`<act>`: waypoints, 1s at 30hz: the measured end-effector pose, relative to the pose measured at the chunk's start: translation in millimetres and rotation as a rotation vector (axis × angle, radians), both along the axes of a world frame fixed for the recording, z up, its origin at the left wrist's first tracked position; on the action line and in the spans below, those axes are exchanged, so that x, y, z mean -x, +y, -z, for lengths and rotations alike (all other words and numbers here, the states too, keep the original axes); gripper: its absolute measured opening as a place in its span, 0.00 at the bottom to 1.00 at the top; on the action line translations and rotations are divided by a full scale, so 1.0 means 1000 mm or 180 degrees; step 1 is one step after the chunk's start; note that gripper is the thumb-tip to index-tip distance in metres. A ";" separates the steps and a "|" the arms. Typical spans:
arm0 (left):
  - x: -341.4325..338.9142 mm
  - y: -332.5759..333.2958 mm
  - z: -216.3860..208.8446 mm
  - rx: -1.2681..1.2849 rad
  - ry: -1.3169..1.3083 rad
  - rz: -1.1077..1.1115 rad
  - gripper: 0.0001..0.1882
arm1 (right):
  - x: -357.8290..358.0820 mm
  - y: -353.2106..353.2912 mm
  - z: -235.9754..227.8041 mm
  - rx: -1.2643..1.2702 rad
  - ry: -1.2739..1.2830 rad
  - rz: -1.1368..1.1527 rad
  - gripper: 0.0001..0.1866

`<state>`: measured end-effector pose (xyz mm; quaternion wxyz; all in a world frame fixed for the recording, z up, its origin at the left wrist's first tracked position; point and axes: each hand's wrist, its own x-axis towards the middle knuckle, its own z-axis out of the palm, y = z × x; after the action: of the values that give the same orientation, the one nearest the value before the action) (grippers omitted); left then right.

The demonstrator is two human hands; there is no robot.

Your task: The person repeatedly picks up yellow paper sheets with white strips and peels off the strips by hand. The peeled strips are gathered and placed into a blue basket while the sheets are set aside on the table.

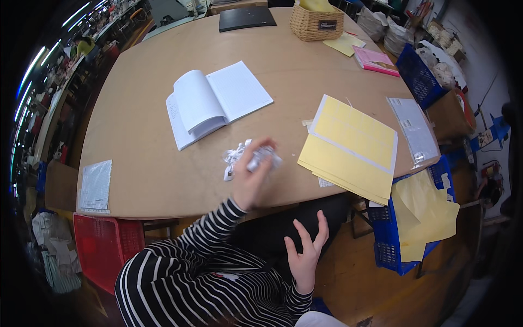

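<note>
My left hand (249,180) is over the near part of the table, its fingers curled round a bunch of small white strips (277,160), which look like fabric labels. The hand is smeared by motion. Right beside it, a loose pile of similar white strips (233,155) lies on the tabletop. My right hand (306,252) hangs above my lap, in front of the table edge, with its fingers spread and nothing in them. Beyond the pile lies an open notebook (239,90). Several yellow sheets (351,144) are stacked to the right, reaching over the table edge.
The brown table (136,180) holds a wicker basket (310,24), a black folder (248,19), a pink book (376,60) and plastic-wrapped packets (95,185) at its sides. A red crate (106,245) stands at left; a blue crate (388,256) with yellow paper at right.
</note>
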<state>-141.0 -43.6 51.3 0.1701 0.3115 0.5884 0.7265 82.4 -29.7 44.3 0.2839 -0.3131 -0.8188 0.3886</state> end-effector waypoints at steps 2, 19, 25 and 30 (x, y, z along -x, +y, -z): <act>0.040 -0.014 -0.003 0.0555 0.0839 -0.0153 0.24 | 0.005 -0.002 0.004 0.0154 -0.0092 0.0039 0.19; 0.065 -0.032 0.053 0.0020 0.0866 0.0086 0.46 | -0.006 0.050 -0.007 -0.0087 -0.0151 0.0711 0.17; 0.054 -0.039 0.008 0.1099 0.1118 -0.0599 0.37 | -0.001 0.082 -0.011 -0.0675 -0.0403 0.0847 0.16; 0.035 -0.029 -0.018 0.1459 0.1580 -0.0902 0.27 | 0.001 0.097 -0.006 -0.0937 -0.0518 0.0829 0.15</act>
<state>-176.2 -72.4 69.5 -0.0148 0.3474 0.7966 0.4944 81.8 67.1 50.4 0.3073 -0.4018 -0.8396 0.1981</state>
